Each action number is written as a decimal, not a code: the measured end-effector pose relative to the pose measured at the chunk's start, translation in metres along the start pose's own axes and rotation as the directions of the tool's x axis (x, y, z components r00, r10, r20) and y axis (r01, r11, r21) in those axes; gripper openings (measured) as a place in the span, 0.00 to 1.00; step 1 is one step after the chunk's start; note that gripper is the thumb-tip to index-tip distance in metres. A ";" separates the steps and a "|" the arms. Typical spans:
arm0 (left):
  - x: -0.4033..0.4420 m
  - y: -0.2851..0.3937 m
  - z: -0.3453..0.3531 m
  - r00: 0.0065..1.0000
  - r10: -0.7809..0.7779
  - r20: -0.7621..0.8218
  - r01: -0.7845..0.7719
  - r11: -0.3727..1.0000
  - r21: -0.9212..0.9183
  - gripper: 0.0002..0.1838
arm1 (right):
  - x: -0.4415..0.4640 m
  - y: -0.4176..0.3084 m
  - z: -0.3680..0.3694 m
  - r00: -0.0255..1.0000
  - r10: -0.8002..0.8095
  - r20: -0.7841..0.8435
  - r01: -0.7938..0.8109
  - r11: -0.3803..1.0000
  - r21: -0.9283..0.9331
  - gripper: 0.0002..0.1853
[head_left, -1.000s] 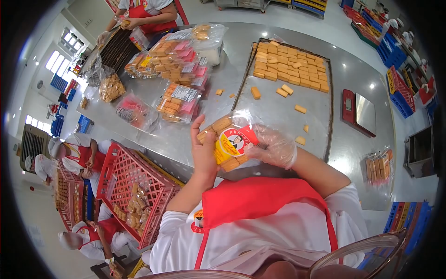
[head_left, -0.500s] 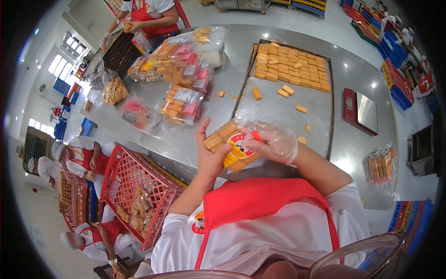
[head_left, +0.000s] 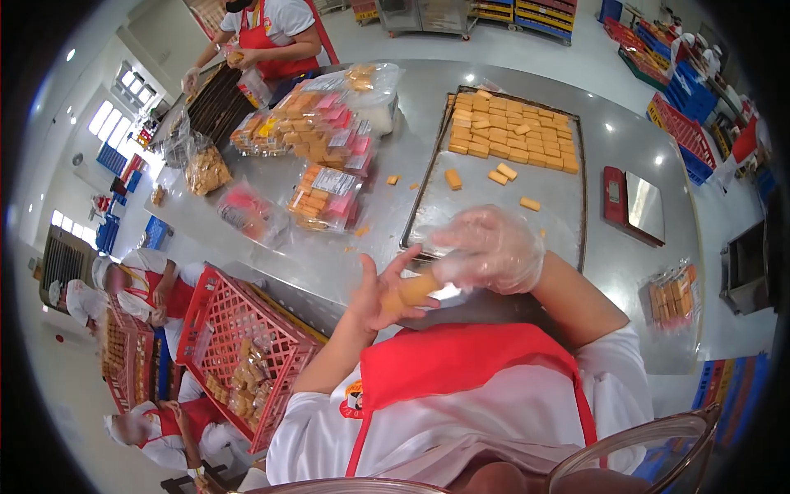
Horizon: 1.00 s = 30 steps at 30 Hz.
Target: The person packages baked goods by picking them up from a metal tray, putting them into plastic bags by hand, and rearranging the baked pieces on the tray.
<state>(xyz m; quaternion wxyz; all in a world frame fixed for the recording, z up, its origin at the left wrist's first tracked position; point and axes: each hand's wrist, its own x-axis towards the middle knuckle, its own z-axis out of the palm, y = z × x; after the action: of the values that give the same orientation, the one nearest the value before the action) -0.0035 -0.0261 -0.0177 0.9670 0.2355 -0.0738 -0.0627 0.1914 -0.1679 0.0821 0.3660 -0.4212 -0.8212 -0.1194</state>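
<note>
My left hand is bare and has its thumb and fingers around a blurred tan pack of biscuits, seen end-on, above the table's near edge. Shiny clear wrapping shows at its right end. My right hand, in a clear plastic glove, hovers close beside the pack with its fingers apart; whether it touches the pack is hard to see. Beyond it, a metal tray carries rows of rectangular biscuits at its far end and several loose ones nearer.
Filled biscuit packs are piled left of the tray. A red scale and another pack lie to the right. A red crate with packs stands at lower left. A co-worker handles items across the table.
The pack has turned from showing its red and yellow label to an end-on view. My right hand has let go of the label side and lifted slightly, its fingers spreading.
</note>
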 end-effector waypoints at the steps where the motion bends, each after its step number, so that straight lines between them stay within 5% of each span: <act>1: 0.006 -0.006 0.017 0.989 0.044 -0.140 -0.066 0.985 -0.162 0.40 | 0.001 -0.001 -0.001 0.998 -0.049 0.031 0.048 0.999 0.024 0.14; 4: 0.012 -0.015 0.018 0.928 0.292 -0.233 -0.258 0.952 0.165 0.37 | -0.014 0.004 0.006 0.988 -0.115 -0.105 0.098 0.984 -0.149 0.17; 5: 0.013 -0.012 0.020 0.871 0.349 -0.347 -0.338 0.937 0.092 0.35 | -0.017 0.004 0.007 0.988 -0.091 -0.128 0.064 0.977 -0.205 0.18; 9: 0.020 -0.002 0.028 0.939 0.262 -0.224 -0.270 0.963 -0.006 0.41 | -0.022 -0.002 0.019 0.976 -0.011 -0.219 -0.056 0.953 -0.297 0.20; 12: 0.023 -0.003 0.033 0.841 0.449 -0.301 -0.426 0.893 0.144 0.45 | -0.016 -0.004 0.015 0.986 0.084 -0.146 -0.133 0.920 -0.370 0.21; 14: 0.022 0.004 0.038 0.742 0.597 -0.304 -0.512 0.798 0.317 0.47 | -0.021 -0.002 0.017 0.962 0.242 -0.123 -0.259 0.955 -0.146 0.21; 15: 0.023 0.006 0.037 0.683 0.681 -0.265 -0.558 0.720 0.411 0.47 | -0.029 0.002 0.021 0.928 0.358 -0.104 -0.344 0.930 0.131 0.20; 18: 0.026 0.006 0.040 0.590 0.788 -0.176 -0.575 0.564 0.593 0.48 | -0.032 -0.004 0.028 0.776 0.618 0.127 -0.578 0.615 0.536 0.18; 19: 0.026 0.004 0.042 0.578 0.801 -0.156 -0.560 0.528 0.638 0.48 | -0.026 -0.009 0.031 0.705 0.672 0.225 -0.650 0.485 0.585 0.18; 22: 0.033 -0.003 0.038 0.533 0.825 -0.188 -0.597 0.524 0.607 0.47 | -0.020 -0.017 0.039 0.615 0.761 0.204 -0.732 0.457 0.505 0.15; 25: 0.036 -0.006 0.033 0.485 0.852 -0.197 -0.611 0.492 0.620 0.45 | -0.016 -0.021 0.043 0.598 0.772 0.215 -0.759 0.461 0.459 0.14; 30: 0.035 0.001 0.031 0.570 0.794 -0.212 -0.647 0.593 0.480 0.41 | -0.019 -0.005 0.041 0.606 0.775 0.180 -0.651 0.352 0.673 0.11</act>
<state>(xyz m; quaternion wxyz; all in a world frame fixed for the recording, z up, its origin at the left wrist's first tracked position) 0.0253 -0.0438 0.0137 0.8389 0.3585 0.0273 0.4086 0.1742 -0.1622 0.0402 0.5753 -0.5582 -0.5006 0.3269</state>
